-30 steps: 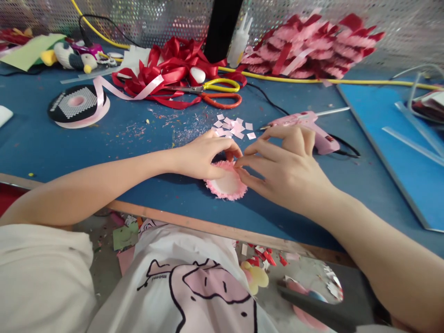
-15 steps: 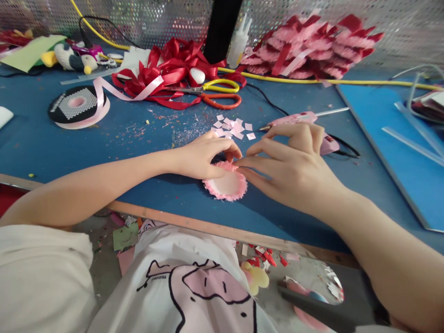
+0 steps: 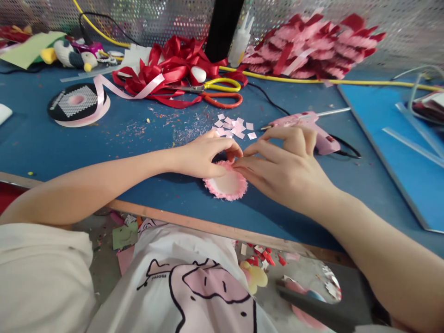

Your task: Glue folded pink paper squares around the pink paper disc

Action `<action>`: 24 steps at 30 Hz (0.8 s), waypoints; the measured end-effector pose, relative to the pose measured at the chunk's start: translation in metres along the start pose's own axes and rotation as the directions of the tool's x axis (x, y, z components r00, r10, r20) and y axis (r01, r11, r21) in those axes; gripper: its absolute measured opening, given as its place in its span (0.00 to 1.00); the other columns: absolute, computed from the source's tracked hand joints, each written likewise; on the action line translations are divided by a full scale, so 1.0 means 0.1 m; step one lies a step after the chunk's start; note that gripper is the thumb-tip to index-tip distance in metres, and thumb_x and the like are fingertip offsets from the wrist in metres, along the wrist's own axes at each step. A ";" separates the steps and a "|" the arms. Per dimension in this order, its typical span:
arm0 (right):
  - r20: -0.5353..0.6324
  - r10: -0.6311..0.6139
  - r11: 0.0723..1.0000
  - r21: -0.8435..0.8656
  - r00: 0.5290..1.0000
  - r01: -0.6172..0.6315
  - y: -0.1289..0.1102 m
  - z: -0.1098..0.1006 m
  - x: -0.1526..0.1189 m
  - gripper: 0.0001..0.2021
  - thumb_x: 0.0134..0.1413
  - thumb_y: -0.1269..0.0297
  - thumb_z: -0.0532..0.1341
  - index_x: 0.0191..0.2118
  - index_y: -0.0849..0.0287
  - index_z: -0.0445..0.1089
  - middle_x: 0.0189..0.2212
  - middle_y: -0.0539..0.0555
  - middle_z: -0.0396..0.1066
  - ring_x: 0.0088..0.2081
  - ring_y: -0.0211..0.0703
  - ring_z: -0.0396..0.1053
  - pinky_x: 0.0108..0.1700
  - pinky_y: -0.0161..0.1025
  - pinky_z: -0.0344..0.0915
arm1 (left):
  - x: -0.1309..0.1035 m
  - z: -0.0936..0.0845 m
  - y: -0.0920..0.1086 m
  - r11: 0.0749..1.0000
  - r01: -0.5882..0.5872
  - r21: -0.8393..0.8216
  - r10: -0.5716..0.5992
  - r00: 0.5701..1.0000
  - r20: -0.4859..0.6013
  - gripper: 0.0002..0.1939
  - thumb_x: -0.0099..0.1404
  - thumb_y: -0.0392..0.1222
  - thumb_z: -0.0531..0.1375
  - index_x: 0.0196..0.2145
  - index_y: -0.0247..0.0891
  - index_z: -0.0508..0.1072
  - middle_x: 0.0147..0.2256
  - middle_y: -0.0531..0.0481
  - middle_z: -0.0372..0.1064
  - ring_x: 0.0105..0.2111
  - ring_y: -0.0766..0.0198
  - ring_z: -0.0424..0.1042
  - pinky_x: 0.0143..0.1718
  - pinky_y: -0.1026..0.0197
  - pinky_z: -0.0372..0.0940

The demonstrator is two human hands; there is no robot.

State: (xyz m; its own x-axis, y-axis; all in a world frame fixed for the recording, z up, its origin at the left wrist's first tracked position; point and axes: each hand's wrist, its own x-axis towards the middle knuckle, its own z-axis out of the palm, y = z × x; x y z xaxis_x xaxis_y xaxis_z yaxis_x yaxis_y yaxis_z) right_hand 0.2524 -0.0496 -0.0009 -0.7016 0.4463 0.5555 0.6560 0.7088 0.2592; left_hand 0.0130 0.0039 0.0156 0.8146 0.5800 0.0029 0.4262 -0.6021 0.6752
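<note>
A round white disc with a fuzzy pink edge [image 3: 229, 185] is held just above or on the blue table, near its front edge. My left hand [image 3: 208, 155] grips it from the left, thumb on the white face and fingers behind the far rim. From the right, my right hand [image 3: 284, 164] pinches at the disc's upper right edge with thumb and index finger. Whatever lies in that pinch, beyond the fuzzy edge, is too small to make out. Beyond the hands lies a loose pile of small pale pink ribbon squares [image 3: 238, 127].
A pink glue gun [image 3: 307, 121] lies behind my right hand. Further back are scissors [image 3: 222, 92], tangled red ribbon [image 3: 173, 60], a ribbon spool [image 3: 78, 104] and stacked pink fuzzy pieces [image 3: 319, 46]. A blue board [image 3: 391, 152] stands at right; a yellow cable [image 3: 294, 78] crosses the back.
My right hand has shifted slightly left, its fingertips closing together at the disc's edge. My left hand and the disc stay nearly where they were.
</note>
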 end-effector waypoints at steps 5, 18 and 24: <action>-0.039 -0.024 1.000 -0.006 0.999 0.023 -0.01 -0.03 0.00 0.09 0.71 0.66 0.65 0.36 0.48 0.78 0.41 0.48 0.82 0.54 0.54 0.71 0.59 0.55 0.60 | 0.00 -0.01 0.00 1.000 -0.005 -0.009 0.005 1.000 0.008 0.25 0.56 0.31 0.58 0.52 0.39 0.74 0.54 0.47 0.78 0.58 0.52 0.66 0.67 0.50 0.60; -0.016 -0.041 0.993 0.110 0.999 0.042 0.07 -0.08 0.02 0.04 0.69 0.64 0.67 0.41 0.49 0.81 0.39 0.52 0.81 0.54 0.58 0.69 0.51 0.54 0.60 | -0.01 -0.04 0.02 0.999 0.001 -0.042 -0.001 1.000 0.015 0.22 0.60 0.33 0.58 0.52 0.39 0.74 0.53 0.47 0.78 0.59 0.54 0.67 0.66 0.52 0.60; 0.018 -0.029 0.989 0.143 0.999 0.026 0.10 -0.13 0.02 0.05 0.69 0.64 0.67 0.41 0.46 0.81 0.39 0.52 0.81 0.55 0.58 0.69 0.52 0.55 0.60 | -0.01 -0.06 0.04 0.993 0.017 -0.118 -0.015 1.000 0.022 0.21 0.67 0.34 0.54 0.55 0.38 0.75 0.50 0.47 0.80 0.53 0.57 0.72 0.66 0.50 0.60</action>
State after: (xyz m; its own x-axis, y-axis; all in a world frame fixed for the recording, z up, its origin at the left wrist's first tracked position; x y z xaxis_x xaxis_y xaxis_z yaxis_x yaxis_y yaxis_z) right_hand 0.2610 -0.0491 0.0130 -0.7253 0.4354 0.5333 0.5911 0.7910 0.1582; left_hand 0.0114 0.0043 0.0225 0.8169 0.5763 -0.0235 0.3908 -0.5231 0.7574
